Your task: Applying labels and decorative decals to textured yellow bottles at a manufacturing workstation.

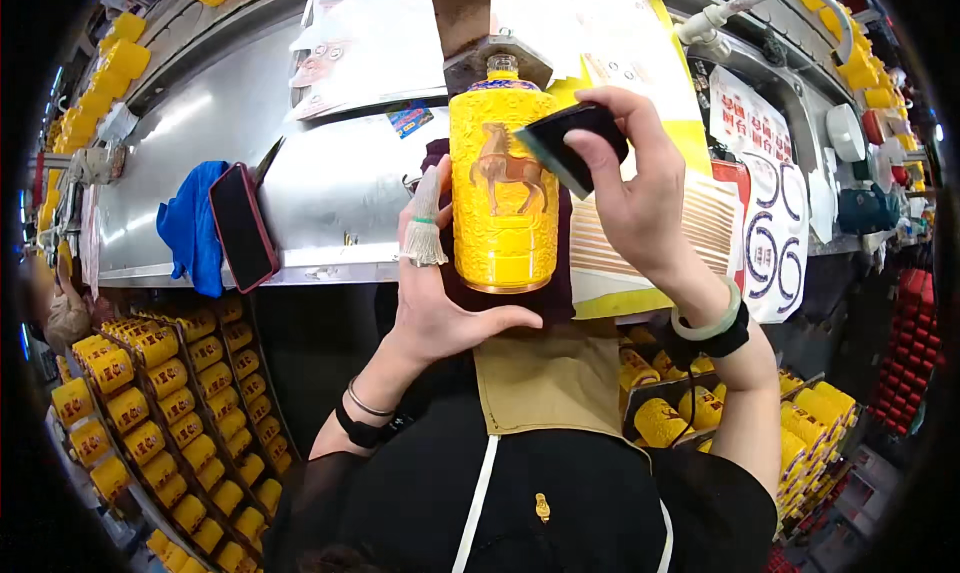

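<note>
A yellow bottle [505, 238] with an embossed surface and a brown horse picture [508, 171] lies on a dark cloth [566, 273], its neck pointing away from me. My left hand [430, 298] rests along the bottle's left side with its fingers stretched out. The left thumb sticks out below the base, apart from the fingers. A white fabric finger cover [424, 228] sits on one finger. Between thumb and fingers, my right hand [640, 178] grips a black scraper [580, 143]. Its pale blade edge reaches the right part of the horse picture; contact is hard to tell.
White sheets [370, 48] and striped paper [660, 233] lie on the metal bench [190, 113]. A phone [243, 228] and blue cloth [190, 223] are at the left. Racks of yellow containers [165, 393] stand below. A pale curved pipe [740, 8] rises at the upper right.
</note>
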`<state>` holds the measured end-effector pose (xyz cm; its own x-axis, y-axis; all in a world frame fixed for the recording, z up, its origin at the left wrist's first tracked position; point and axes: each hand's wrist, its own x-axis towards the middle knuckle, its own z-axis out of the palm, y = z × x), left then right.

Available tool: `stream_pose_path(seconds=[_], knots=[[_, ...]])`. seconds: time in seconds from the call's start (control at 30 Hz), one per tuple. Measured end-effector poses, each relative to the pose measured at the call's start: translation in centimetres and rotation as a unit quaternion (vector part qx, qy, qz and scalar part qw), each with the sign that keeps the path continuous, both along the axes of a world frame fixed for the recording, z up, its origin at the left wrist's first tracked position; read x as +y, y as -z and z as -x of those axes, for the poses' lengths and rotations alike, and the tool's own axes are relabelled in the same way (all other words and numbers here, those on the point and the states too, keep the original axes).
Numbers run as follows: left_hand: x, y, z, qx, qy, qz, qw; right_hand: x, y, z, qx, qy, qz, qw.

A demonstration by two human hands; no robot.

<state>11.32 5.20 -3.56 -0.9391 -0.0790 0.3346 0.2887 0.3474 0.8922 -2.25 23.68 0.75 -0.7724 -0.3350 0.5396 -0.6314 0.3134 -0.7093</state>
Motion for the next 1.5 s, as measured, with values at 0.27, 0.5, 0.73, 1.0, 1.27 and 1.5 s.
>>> stream_pose_path(seconds=[0.27, 0.5, 0.73, 1.0, 1.27, 1.5], knots=[[0.5, 0.0, 0.3, 0.008, -0.042, -0.016, 0.999, 1.5, -0.1, -4.3, 0.186, -0.176, -0.038, 0.966], [-0.3, -0.8, 0.1, 0.002, -0.012, 0.040, 0.999, 0.9, 0.6, -0.5, -0.021, 0.075, 0.019, 0.997], [-0.3, -0.6, -0.5, -0.048, -0.023, 0.026, 0.998, 6.0, 0.7, 0.9, -0.305, -0.056, 0.025, 0.950], [-0.2, -0.8, -0.6, -0.057, -0.027, 0.046, 0.997, 19.9, -2.4, 13.4, -0.038, 0.204, -0.396, 0.894], [-0.2, -0.5, -0.8, -0.055, -0.036, 0.043, 0.997, 28.4, -0.3, 14.9, -0.245, 0.147, -0.542, 0.790], [-0.1, -0.4, -0.6, -0.051, -0.028, 0.049, 0.997, 30.7, 1.5, 12.0, -0.153, 0.124, -0.507, 0.839]])
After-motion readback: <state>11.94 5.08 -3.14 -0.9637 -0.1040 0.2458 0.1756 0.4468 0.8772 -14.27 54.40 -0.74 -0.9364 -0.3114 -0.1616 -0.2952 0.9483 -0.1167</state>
